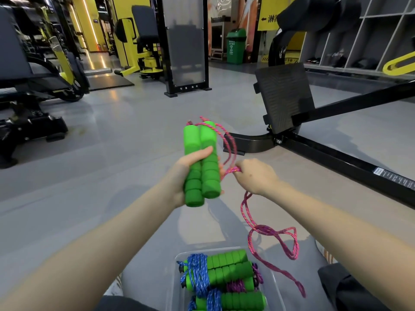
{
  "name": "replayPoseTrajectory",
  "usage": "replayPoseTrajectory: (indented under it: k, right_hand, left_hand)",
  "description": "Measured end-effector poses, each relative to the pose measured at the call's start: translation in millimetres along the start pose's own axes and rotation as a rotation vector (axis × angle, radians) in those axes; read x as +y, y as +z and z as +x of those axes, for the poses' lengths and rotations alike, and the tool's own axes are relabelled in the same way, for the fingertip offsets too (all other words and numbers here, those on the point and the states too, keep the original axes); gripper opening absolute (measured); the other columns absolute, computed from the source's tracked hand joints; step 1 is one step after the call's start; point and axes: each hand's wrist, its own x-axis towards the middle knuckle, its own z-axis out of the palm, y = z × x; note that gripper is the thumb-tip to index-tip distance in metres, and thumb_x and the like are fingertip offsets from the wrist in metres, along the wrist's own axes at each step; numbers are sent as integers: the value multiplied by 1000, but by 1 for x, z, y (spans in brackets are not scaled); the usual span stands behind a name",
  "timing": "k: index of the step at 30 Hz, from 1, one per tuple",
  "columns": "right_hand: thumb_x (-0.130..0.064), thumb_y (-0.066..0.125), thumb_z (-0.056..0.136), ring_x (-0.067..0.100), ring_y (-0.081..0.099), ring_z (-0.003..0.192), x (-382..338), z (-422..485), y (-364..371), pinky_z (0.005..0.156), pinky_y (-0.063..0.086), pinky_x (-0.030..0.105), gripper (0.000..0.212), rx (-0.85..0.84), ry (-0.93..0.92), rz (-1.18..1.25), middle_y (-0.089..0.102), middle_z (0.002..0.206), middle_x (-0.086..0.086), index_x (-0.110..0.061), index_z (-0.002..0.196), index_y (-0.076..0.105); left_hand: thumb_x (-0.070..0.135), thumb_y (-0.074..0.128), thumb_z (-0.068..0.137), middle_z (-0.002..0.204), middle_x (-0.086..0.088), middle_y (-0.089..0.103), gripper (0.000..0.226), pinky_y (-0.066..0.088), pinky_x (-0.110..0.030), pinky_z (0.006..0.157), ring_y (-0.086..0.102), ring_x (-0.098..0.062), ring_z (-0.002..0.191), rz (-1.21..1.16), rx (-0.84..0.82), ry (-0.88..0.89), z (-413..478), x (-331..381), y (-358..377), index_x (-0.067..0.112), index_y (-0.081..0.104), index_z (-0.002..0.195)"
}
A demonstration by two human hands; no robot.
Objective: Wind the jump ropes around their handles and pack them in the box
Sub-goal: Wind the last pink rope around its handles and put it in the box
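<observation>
Here my left hand (185, 170) grips the handles (210, 140) upright mid-frame, my right hand (258, 176) pinching the rope (246, 212) just to their right.

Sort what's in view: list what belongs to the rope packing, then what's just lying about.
Job in hand: left hand gripping the green handles; right hand pinching the pink rope; clear box; wound ropes inside it.

Lying about: green bin; black footplate; yellow gym machine; grey shelves.
</observation>
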Motion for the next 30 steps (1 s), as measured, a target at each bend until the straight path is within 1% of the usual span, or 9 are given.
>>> replayPoseTrajectory:
  k: [4,7,12,14,17,22,25,28,30]
  right_hand:
    - [-22,38,93,39,59,102,-24,-10,-7,73,40,36,28,68,-185,-24,64,109,19,-12,113,55]
    - [-18,43,91,42,59,95,-29,-9,1,70,42,38,25,155,-263,135,65,102,22,-13,112,54]
    - [-10,45,87,17,54,55,-3,5,9,61,44,28,16,72,-63,454,62,57,1,-18,89,58]
    - [-12,47,91,16,51,50,16,9,9,53,39,26,12,59,11,549,52,53,-1,-14,88,58]
    - [-14,50,92,24,51,58,43,15,9,47,37,25,11,132,83,535,48,57,0,-11,87,60]
    - [-22,48,93,30,56,84,85,17,15,67,44,34,18,34,207,173,56,81,8,-12,94,63]
    - [-28,43,97,24,58,68,90,11,19,63,44,31,27,-173,221,240,64,66,11,-12,86,62]
    - [-26,39,98,20,56,50,70,12,12,59,47,29,32,-130,162,381,49,45,1,-6,93,63]
    - [-23,37,98,17,45,52,53,13,4,49,46,28,28,-102,143,471,38,55,0,-5,92,58]
  left_hand:
    - [25,53,92,61,-5,64,22,56,-29,64,64,-16,55,-129,26,145,9,-5,21,8,58,79]
    - [28,54,92,62,-4,61,23,51,-31,67,62,-15,53,-223,141,213,18,6,13,12,56,76]
    - [26,53,94,53,0,64,18,54,-26,59,64,-11,52,-180,328,382,26,22,-17,14,58,82]
    - [25,57,92,65,-3,68,13,55,-26,54,67,-12,56,-181,421,431,28,32,-45,12,60,92]
    - [26,63,88,88,-12,64,30,54,-25,49,68,-15,57,-192,550,481,25,40,-89,6,56,109]
    - [20,69,83,85,-9,66,49,57,-29,52,70,-16,57,-248,742,557,14,47,-126,0,48,123]
    - [26,61,89,69,-4,69,35,55,-24,49,69,-13,55,-179,639,453,11,44,-129,3,54,115]
    - [27,54,93,70,-6,66,17,56,-23,49,67,-12,52,-3,465,270,10,38,-110,10,58,90]
    - [27,55,92,72,-8,66,18,57,-29,51,68,-15,54,59,368,140,8,38,-91,11,59,85]
